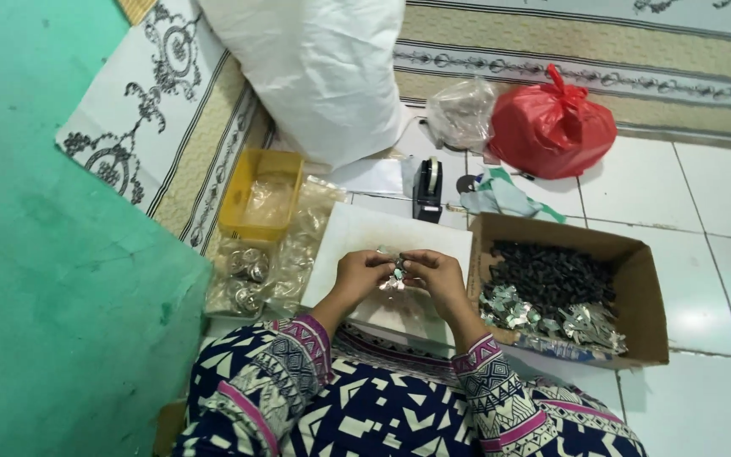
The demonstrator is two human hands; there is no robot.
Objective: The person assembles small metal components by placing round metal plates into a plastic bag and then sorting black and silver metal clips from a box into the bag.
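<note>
A small silvery piece (pixel 396 275) is pinched between the fingertips of the left hand (pixel 362 272) and the right hand (pixel 435 275), both closed on it, above a white board (pixel 357 233), just left of the cardboard box (pixel 649 292).

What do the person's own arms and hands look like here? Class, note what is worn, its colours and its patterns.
Both hands, left and right, are bare: no gloves show. Each arm wears a long sleeve in dark navy with white geometric shapes. Each cuff has fine zigzag bands in black and white, edged with pink stripes.
</note>
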